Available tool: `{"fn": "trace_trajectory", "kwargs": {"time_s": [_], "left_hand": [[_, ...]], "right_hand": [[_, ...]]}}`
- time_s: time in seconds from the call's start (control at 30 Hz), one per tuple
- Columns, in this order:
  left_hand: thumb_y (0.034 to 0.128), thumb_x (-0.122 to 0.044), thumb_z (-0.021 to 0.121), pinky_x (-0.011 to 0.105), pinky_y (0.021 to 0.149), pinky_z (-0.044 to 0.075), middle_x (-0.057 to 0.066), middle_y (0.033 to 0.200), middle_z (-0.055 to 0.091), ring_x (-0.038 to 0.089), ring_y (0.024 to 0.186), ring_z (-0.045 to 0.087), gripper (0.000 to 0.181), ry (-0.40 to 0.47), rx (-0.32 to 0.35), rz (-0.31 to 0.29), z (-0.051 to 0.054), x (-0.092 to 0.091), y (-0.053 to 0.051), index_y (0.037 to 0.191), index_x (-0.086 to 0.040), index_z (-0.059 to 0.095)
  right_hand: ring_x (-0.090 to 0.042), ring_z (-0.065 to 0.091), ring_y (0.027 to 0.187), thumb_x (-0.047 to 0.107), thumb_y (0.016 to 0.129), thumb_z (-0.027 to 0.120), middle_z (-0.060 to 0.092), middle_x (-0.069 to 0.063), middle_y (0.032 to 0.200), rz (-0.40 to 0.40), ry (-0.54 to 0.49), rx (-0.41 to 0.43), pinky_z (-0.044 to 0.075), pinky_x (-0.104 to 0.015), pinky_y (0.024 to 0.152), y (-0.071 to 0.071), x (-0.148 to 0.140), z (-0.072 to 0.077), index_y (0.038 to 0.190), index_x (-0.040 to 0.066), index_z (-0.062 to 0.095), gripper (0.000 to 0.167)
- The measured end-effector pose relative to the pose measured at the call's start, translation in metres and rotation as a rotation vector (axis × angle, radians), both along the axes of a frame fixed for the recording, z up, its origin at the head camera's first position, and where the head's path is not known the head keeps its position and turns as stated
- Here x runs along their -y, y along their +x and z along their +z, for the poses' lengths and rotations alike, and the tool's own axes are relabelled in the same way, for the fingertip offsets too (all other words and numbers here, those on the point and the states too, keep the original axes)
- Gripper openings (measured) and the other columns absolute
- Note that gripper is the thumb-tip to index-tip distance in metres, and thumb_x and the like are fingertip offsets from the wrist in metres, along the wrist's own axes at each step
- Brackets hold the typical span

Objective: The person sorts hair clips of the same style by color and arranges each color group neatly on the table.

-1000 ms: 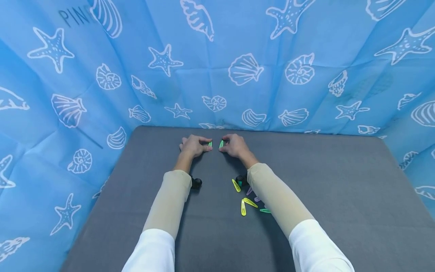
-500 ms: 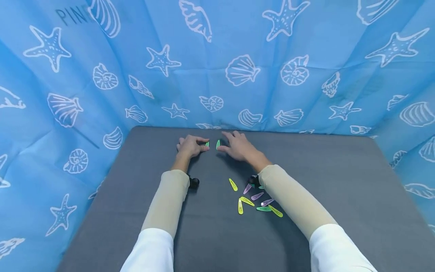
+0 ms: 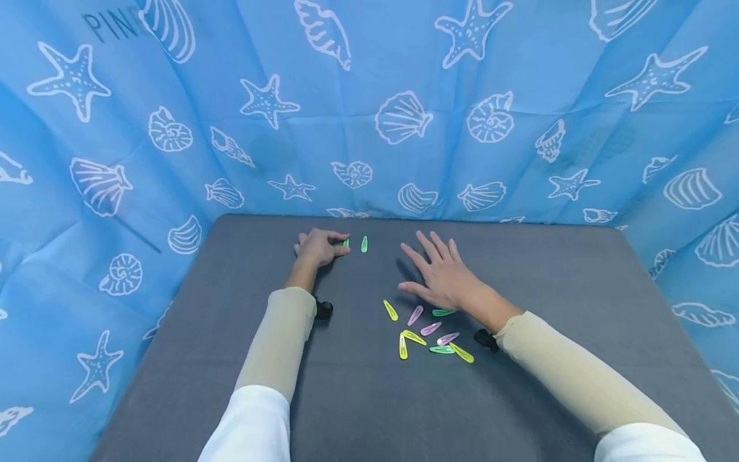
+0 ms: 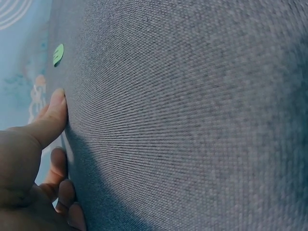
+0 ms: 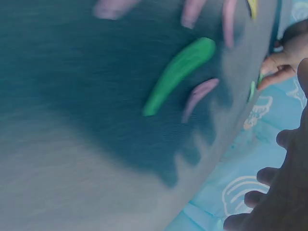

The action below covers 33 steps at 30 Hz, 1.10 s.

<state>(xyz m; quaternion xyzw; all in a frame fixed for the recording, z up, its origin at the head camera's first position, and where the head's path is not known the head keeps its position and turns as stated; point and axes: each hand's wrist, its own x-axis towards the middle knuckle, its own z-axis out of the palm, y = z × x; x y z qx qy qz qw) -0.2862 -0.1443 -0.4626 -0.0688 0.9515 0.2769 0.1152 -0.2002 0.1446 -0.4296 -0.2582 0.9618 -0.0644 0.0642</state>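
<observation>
At the far side of the table, my left hand (image 3: 319,247) pinches a green snap hair clip (image 3: 346,243) between thumb and forefinger, down at the cloth. In the left wrist view the held clip is hidden behind the thumb. A second green hair clip (image 3: 364,244) lies just right of it, apart from both hands. My right hand (image 3: 441,276) is over the table with fingers spread, holding nothing, beside a loose group of clips. That group has yellow clips (image 3: 403,346), pink-purple clips (image 3: 430,328) and green clips (image 3: 441,350); one green clip (image 5: 180,72) shows large in the right wrist view.
A grey cloth-covered table (image 3: 346,404) lies beneath everything. Behind it hangs a blue curtain (image 3: 323,141) printed with shells and starfish, close to the table's far edge. Black wrist cameras (image 3: 486,340) are worn under both forearms.
My right hand has let go of the second green clip, which stays on the table, and has moved right and back toward me, fingers spreading. My left hand keeps its pinch.
</observation>
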Motion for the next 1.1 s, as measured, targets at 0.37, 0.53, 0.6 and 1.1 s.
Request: {"fn": "trace_trajectory", "kwargs": {"time_s": [0.37, 0.53, 0.6, 1.1], "left_hand": [[0.0929, -0.047, 0.072, 0.060, 0.115, 0.025, 0.011, 0.155, 0.044, 0.043, 0.139, 0.032, 0.039, -0.012, -0.005, -0.005, 0.002, 0.003, -0.002, 0.131, -0.044, 0.067], [0.0929, -0.048, 0.072, 0.060, 0.115, 0.025, 0.013, 0.154, 0.044, 0.043, 0.139, 0.032, 0.040, -0.016, -0.003, -0.002, 0.001, 0.004, -0.001, 0.132, -0.044, 0.067], [0.0930, -0.048, 0.072, 0.060, 0.114, 0.025, 0.014, 0.154, 0.044, 0.043, 0.139, 0.032, 0.040, -0.018, -0.003, -0.002, 0.001, 0.004, 0.000, 0.133, -0.044, 0.067], [0.0920, -0.048, 0.073, 0.059, 0.114, 0.026, 0.012, 0.153, 0.047, 0.042, 0.137, 0.034, 0.040, -0.010, -0.001, 0.007, -0.003, -0.001, 0.001, 0.131, -0.044, 0.067]], "right_hand": [[-0.047, 0.020, 0.155, 0.061, 0.095, 0.061, 0.020, -0.021, 0.169, 0.100, -0.071, -0.021, 0.021, -0.068, 0.120, 0.041, -0.036, -0.009, 0.163, 0.018, 0.025, 0.088], [-0.046, 0.033, 0.148, 0.056, 0.091, 0.070, 0.029, -0.020, 0.165, 0.072, -0.138, -0.028, 0.035, -0.065, 0.114, 0.054, -0.049, -0.016, 0.161, 0.019, 0.031, 0.088], [-0.042, 0.041, 0.139, 0.052, 0.090, 0.074, 0.036, -0.019, 0.160, 0.056, -0.180, -0.023, 0.042, -0.060, 0.108, 0.058, -0.052, -0.018, 0.160, 0.020, 0.036, 0.086], [-0.015, 0.058, 0.093, 0.020, 0.091, 0.078, 0.067, -0.002, 0.104, 0.097, -0.309, 0.003, 0.050, -0.034, 0.081, 0.062, -0.059, -0.025, 0.114, 0.010, 0.072, 0.026]]}}
